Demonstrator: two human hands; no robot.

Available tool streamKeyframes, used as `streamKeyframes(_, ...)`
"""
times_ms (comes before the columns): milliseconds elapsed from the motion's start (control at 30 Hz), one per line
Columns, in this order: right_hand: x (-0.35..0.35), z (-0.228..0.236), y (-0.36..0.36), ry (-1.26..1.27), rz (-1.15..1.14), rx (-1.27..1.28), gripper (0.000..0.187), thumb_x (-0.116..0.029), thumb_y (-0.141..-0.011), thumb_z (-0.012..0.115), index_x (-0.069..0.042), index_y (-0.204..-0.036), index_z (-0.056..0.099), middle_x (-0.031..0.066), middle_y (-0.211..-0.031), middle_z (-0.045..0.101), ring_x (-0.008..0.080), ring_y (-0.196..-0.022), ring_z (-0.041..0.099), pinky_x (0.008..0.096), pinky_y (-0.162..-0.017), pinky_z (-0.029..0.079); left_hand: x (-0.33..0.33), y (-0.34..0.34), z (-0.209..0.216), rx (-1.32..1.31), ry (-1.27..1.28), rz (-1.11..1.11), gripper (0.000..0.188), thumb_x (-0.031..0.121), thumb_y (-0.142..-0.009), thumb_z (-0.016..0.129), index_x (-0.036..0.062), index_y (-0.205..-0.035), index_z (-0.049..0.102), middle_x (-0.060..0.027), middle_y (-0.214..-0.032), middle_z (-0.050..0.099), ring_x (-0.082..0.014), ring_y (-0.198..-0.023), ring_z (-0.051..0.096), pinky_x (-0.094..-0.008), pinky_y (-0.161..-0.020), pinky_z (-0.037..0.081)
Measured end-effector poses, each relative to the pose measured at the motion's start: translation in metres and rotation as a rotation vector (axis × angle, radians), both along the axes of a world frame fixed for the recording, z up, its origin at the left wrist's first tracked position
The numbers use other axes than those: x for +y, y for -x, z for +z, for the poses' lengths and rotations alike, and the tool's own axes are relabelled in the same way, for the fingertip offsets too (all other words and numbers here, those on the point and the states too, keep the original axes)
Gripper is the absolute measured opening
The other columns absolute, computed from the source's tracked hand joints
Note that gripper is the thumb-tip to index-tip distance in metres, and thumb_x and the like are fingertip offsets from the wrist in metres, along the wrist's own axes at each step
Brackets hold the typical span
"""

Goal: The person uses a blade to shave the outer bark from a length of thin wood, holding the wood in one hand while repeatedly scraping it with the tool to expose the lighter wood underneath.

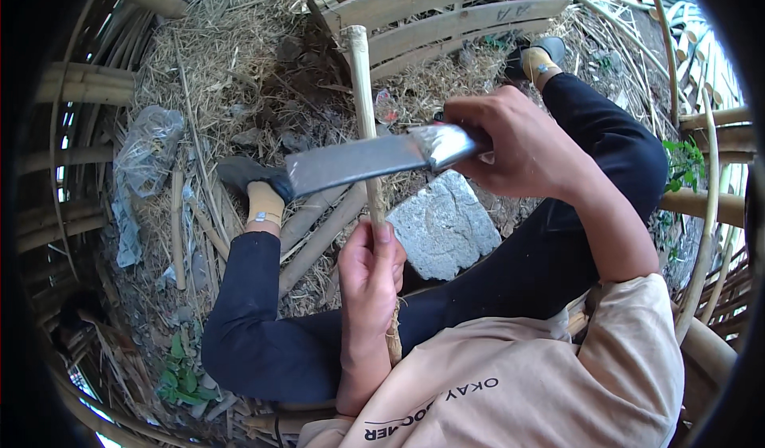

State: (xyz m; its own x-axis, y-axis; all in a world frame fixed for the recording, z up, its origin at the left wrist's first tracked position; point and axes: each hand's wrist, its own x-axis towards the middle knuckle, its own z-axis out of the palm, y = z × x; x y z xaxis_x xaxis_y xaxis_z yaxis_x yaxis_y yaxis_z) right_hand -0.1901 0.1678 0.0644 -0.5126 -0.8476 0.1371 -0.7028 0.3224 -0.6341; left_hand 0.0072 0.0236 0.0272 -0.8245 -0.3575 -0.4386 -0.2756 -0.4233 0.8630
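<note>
My left hand (372,269) is wrapped round the lower part of a pale wooden stick (362,89), which stands nearly upright with its far end toward the top of the view. In my right hand (518,141) is the handle of a machete (351,163). Its broad grey blade lies across the stick above my left hand, pointing left. Part of the handle is hidden by my fingers. Whether the edge touches the stick I cannot tell.
A rough grey stone block (445,225) sits between my legs. Wooden slats (462,21) stand at the far side. Shavings (215,73) litter the ground, with a clear plastic bag (149,151) at left. Bamboo poles (701,57) are stacked at far right.
</note>
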Motion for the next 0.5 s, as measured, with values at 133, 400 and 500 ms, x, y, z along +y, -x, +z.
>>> streamKeyframes(133, -0.008, 0.034, -0.009, -0.062, 0.049, 0.152, 0.025, -0.015, -0.071, 0.074, -0.005, -0.083, 0.055, 0.011, -0.066, 0.06, 0.0335, -0.067, 0.064, 0.0437, -0.06, 0.047, -0.003, -0.005, 0.011, 0.02, 0.025, -0.03, 0.021, 0.027, -0.104, 0.05, 0.0091, -0.093, 0.049, 0.0076, -0.063, 0.035, 0.0016, -0.047, 0.027, -0.0175, -0.04, 0.017)
streamKeyframes(400, -0.008, 0.078, 0.003, -0.021, -0.055, 0.41, 0.022, -0.013, -0.07, 0.072, -0.007, -0.077, 0.052, 0.0093, -0.064, 0.056, 0.0324, -0.061, 0.06, 0.0434, -0.056, 0.046, -0.004, -0.003, 0.049, 0.077, 0.131, 0.026, 0.024, 0.029, -0.105, 0.049, 0.0097, -0.091, 0.048, 0.0087, -0.063, 0.033, 0.0017, -0.048, 0.025, -0.0185, -0.041, 0.016)
streamKeyframes(500, -0.021, 0.085, -0.004, -0.122, -0.036, 0.368, 0.021, -0.017, -0.072, 0.076, -0.007, -0.079, 0.059, 0.0081, -0.064, 0.063, 0.031, -0.062, 0.065, 0.0421, -0.058, 0.051, 0.0, -0.004, 0.059, 0.105, 0.222, 0.044, 0.023, 0.028, -0.105, 0.048, 0.0093, -0.091, 0.048, 0.0085, -0.063, 0.034, 0.0018, -0.049, 0.025, -0.018, -0.042, 0.017)
